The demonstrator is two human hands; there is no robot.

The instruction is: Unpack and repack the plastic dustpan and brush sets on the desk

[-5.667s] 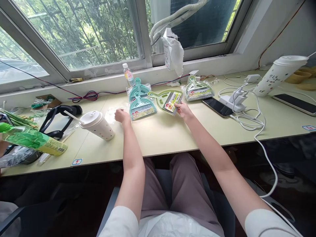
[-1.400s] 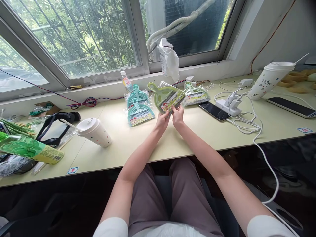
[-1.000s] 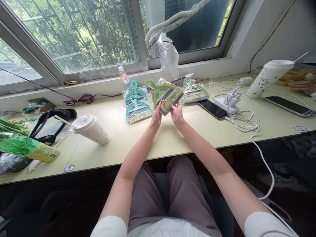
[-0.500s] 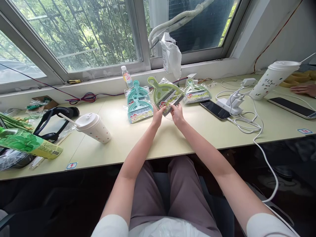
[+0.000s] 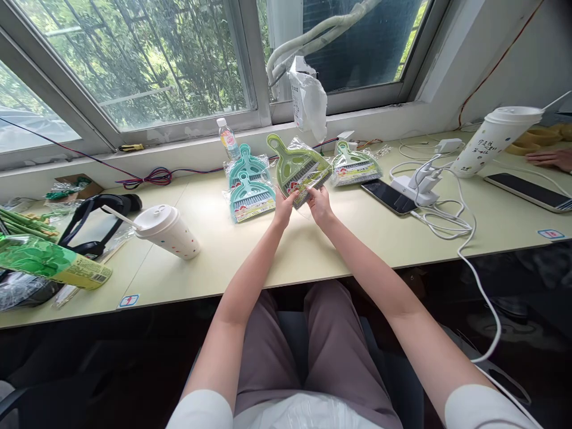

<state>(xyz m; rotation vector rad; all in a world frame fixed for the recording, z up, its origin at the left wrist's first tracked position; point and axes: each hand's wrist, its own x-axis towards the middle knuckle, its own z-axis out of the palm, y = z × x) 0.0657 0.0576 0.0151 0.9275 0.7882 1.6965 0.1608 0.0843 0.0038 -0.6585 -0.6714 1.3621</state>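
Green dustpan [image 5: 298, 168], bagged: your left hand [image 5: 284, 208] and right hand [image 5: 320, 205] close on its lower edge. Two teal dustpans [image 5: 252, 198] lie to its left.

gray-framed windows [image 5: 179, 65] | daylight | pale yellow desk [image 5: 232, 256] | whitish wall [image 5: 527, 77]

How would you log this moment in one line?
left hand: holds green dustpan | right hand: holds same dustpan | teal dustpans: on table, left
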